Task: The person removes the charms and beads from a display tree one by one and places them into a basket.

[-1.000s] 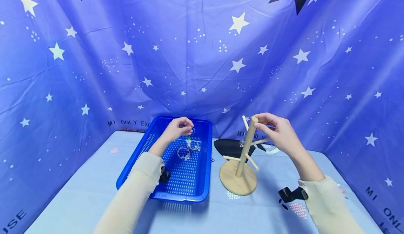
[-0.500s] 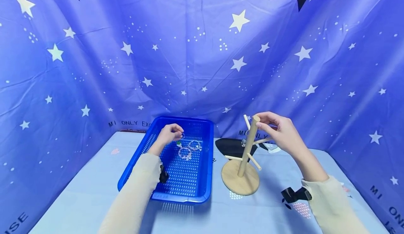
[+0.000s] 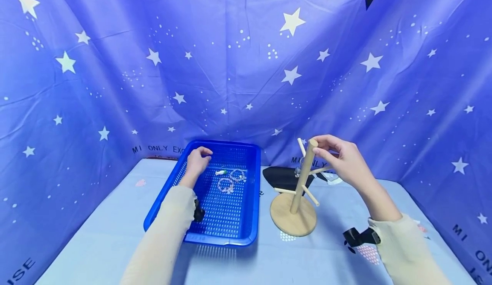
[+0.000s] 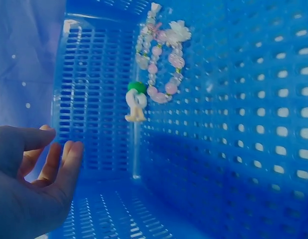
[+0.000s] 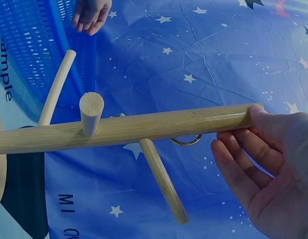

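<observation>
My left hand (image 3: 197,162) hovers over the far left part of the blue basket (image 3: 254,216), fingers loosely bent and holding nothing. On the basket floor lie a small green-and-white figure keychain (image 3: 221,172) and two beaded bracelets, the nearer bracelet (image 3: 225,186) and the farther bracelet (image 3: 237,176). In the left wrist view, the figure (image 4: 136,102) lies close against pink and clear beads (image 4: 159,94). My right hand (image 3: 346,159) pinches the top of the upright wooden peg stand (image 3: 303,180) between thumb and fingers. A metal ring (image 5: 187,141) shows behind the post, mostly hidden.
The stand's round base (image 3: 294,221) rests on the light blue tablecloth (image 3: 307,259), right of the basket. Several wooden pegs stick out from the post, one peg (image 5: 164,181) near my right hand. A starry blue curtain (image 3: 238,84) encloses the back and sides.
My left hand has let go of the green-and-white keychain, which now lies in the basket beside the bracelets, and has drawn back leftward. The right hand keeps its grip on the stand.
</observation>
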A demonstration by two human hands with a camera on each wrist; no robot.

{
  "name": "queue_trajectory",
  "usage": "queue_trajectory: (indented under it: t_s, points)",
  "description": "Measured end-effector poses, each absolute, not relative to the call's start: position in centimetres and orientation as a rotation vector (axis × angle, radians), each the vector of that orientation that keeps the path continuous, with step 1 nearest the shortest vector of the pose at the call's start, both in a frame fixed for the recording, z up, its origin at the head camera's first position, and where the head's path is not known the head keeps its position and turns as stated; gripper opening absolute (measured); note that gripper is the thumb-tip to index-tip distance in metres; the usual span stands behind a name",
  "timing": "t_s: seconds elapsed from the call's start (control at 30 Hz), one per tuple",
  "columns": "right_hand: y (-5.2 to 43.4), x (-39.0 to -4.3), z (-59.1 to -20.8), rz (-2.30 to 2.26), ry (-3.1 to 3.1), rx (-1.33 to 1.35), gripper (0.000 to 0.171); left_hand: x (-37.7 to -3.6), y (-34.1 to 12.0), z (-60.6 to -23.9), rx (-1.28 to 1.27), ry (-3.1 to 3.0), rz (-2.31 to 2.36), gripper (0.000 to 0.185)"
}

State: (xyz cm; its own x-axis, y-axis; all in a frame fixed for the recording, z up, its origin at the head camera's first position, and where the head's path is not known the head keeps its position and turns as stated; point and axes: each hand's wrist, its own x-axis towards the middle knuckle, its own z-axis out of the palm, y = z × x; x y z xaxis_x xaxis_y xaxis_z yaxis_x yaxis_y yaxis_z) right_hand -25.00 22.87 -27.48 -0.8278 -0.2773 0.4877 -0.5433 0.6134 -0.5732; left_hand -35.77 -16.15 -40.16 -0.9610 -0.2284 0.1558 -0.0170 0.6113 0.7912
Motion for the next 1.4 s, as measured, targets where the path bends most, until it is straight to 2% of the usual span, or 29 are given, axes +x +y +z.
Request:
queue_trajectory:
  t_s: [0.37, 0.97, 1.4]
  points:
    - [22.4, -25.4, -27.6, 1.046, -2.485, 0.707, 0.022, -35.2, -14.0, -37.8, 0.017, -2.450, -1.499, 0.017]
    - [22.9, -25.0, -27.8, 0.985, -2.489, 0.676, 0.025, -33.0, -3.7, -32.8, -0.537, -2.429, -1.747, 0.021]
    - [23.0, -25.1, -27.5, 0.962, -2.505, 0.681, 0.026, -31.7, 1.1, -31.8, -0.903, -2.390, -1.801, 0.025]
